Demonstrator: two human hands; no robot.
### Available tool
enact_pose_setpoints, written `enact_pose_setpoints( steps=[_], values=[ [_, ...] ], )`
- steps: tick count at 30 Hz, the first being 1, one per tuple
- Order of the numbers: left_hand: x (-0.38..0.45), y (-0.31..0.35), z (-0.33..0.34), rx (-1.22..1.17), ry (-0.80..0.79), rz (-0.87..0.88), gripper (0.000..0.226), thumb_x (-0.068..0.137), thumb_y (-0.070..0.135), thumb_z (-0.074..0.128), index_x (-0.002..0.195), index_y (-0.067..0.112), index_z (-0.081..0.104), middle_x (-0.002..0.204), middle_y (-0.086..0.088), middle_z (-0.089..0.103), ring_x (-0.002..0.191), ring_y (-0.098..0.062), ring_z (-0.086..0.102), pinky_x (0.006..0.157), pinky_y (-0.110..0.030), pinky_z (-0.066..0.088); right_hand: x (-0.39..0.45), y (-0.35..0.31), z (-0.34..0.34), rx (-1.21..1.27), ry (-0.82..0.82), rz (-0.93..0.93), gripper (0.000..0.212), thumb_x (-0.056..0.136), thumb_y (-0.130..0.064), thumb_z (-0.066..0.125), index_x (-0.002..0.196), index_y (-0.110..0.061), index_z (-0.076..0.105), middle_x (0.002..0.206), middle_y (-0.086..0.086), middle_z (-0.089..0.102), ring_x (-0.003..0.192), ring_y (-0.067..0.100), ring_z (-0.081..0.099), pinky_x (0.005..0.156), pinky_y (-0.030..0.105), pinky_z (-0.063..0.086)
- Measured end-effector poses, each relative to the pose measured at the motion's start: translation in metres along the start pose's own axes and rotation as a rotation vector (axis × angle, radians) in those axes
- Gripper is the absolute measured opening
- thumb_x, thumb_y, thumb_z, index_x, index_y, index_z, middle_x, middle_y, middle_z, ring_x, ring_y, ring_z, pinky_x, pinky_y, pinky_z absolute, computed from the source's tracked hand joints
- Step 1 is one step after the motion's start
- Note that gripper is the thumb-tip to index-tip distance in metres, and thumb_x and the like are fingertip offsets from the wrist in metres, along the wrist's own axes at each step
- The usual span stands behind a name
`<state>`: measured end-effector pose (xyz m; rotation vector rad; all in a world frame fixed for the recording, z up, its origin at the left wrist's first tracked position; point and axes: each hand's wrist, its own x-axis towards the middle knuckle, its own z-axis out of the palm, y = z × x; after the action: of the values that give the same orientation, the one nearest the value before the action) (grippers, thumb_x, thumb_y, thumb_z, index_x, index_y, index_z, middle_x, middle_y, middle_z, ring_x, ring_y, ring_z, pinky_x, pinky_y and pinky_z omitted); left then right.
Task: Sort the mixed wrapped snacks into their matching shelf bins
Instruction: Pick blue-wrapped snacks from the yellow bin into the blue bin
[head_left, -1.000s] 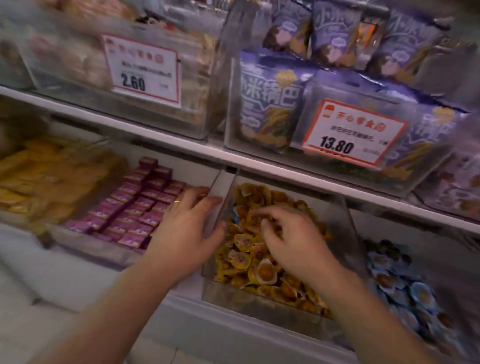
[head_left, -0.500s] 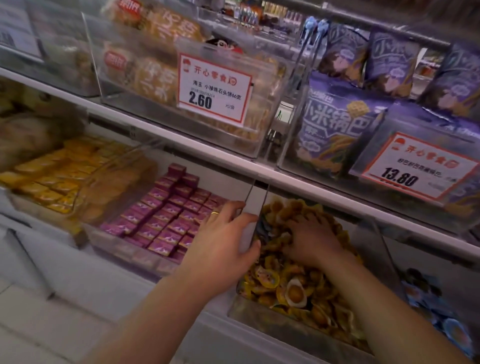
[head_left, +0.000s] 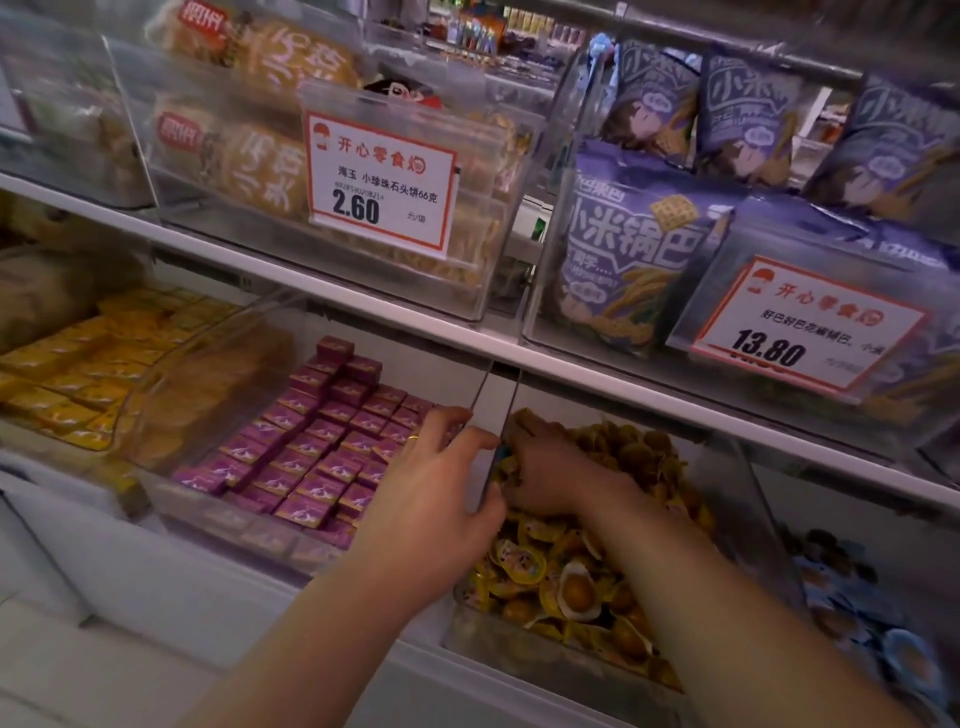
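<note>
- One view only, from a camera worn on the person's head, standing close before a shop shelf (head_left: 363, 306).
- It faces forward and down, tilted so the shelf edge runs from upper left to lower right.
- Both forearms enter from the bottom edge; the left hand (head_left: 431, 499) and right hand (head_left: 550, 467) sit near the centre, close to the lens.
- The upper shelf's clear bins fill the top half; the lower shelf's bins fill the bottom half.
- The wide lens bends and blurs the outer edges.
- No second view shares this scene.
</note>
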<state>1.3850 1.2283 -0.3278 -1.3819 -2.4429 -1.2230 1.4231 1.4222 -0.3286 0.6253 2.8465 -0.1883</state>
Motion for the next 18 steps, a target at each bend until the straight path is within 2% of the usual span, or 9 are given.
enact_pose_setpoints(
  steps=[1, 2, 3, 6, 9, 13, 16, 18],
  values=[
    [0.0, 0.0, 0.0, 0.004, 0.0, 0.001, 0.041, 0.084, 0.036, 0.06, 0.125, 0.029, 0.058, 0.135, 0.007, 0.041, 0.118, -0.015, 0.052, 0.095, -0.029, 0.047, 0.006, 0.004, 0.007, -0.014, -0.041, 0.021, 0.093, 0.088, -0.05, 0.061, 0.157, -0.01, 0.013, 0.165, 0.011, 0.008, 0.151, 0.03, 0.013, 0.121, 0.042, 0.021],
    [0.001, 0.0, 0.001, 0.006, 0.0, 0.004, 0.041, 0.085, 0.036, 0.061, 0.125, 0.029, 0.057, 0.136, 0.007, 0.041, 0.118, -0.015, 0.052, 0.094, -0.028, 0.046, 0.011, 0.007, 0.012, -0.03, -0.049, 0.037, 0.1, 0.087, -0.054, 0.06, 0.159, -0.011, 0.004, 0.166, 0.01, -0.002, 0.152, 0.03, 0.005, 0.123, 0.045, 0.016],
    [0.001, 0.0, 0.001, 0.007, 0.001, 0.005, 0.041, 0.085, 0.036, 0.061, 0.125, 0.029, 0.058, 0.136, 0.008, 0.04, 0.118, -0.015, 0.052, 0.094, -0.028, 0.046, 0.015, 0.009, 0.015, -0.047, -0.035, 0.048, 0.104, 0.084, -0.056, 0.061, 0.159, -0.012, 0.004, 0.166, 0.01, -0.002, 0.152, 0.032, 0.008, 0.122, 0.047, 0.019],
    [0.0, 0.0, 0.0, 0.0, 0.001, 0.007, 0.04, 0.085, 0.034, 0.062, 0.124, 0.028, 0.058, 0.135, 0.007, 0.04, 0.116, -0.016, 0.053, 0.092, -0.025, 0.044, 0.024, 0.008, 0.016, -0.143, 0.027, 0.081, 0.097, 0.076, -0.061, 0.064, 0.154, -0.02, 0.024, 0.15, 0.014, 0.032, 0.133, 0.034, 0.039, 0.105, 0.047, 0.042],
    [0.0, -0.001, 0.0, -0.003, 0.003, 0.011, 0.04, 0.085, 0.033, 0.062, 0.125, 0.028, 0.058, 0.136, 0.007, 0.041, 0.117, -0.015, 0.053, 0.093, -0.024, 0.043, 0.026, 0.007, 0.011, -0.136, -0.043, 0.061, 0.085, 0.073, -0.063, 0.063, 0.146, -0.026, 0.038, 0.14, 0.01, 0.052, 0.124, 0.031, 0.053, 0.097, 0.04, 0.048],
    [-0.001, -0.001, 0.001, -0.007, 0.005, 0.006, 0.041, 0.085, 0.035, 0.062, 0.125, 0.029, 0.057, 0.137, 0.009, 0.039, 0.119, -0.015, 0.053, 0.091, -0.021, 0.041, 0.029, 0.003, 0.0, -0.083, -0.126, 0.071, 0.067, 0.075, -0.048, 0.068, 0.136, -0.022, 0.056, 0.131, 0.007, 0.062, 0.114, 0.027, 0.062, 0.085, 0.029, 0.048],
    [-0.002, 0.0, 0.003, -0.009, 0.009, -0.001, 0.039, 0.086, 0.035, 0.061, 0.125, 0.029, 0.057, 0.138, 0.009, 0.038, 0.118, -0.015, 0.053, 0.09, -0.02, 0.039, 0.031, -0.002, 0.002, -0.033, -0.12, 0.083, 0.056, 0.076, -0.04, 0.071, 0.126, -0.017, 0.062, 0.123, 0.009, 0.064, 0.11, 0.028, 0.062, 0.087, 0.032, 0.051],
    [-0.001, 0.001, 0.003, -0.009, 0.016, -0.002, 0.039, 0.085, 0.035, 0.06, 0.124, 0.028, 0.057, 0.137, 0.008, 0.038, 0.116, -0.014, 0.053, 0.088, -0.02, 0.039, 0.03, -0.005, 0.007, -0.059, -0.045, 0.074, 0.05, 0.079, -0.04, 0.07, 0.121, -0.016, 0.063, 0.119, 0.009, 0.065, 0.107, 0.027, 0.063, 0.088, 0.033, 0.052]
  ],
)
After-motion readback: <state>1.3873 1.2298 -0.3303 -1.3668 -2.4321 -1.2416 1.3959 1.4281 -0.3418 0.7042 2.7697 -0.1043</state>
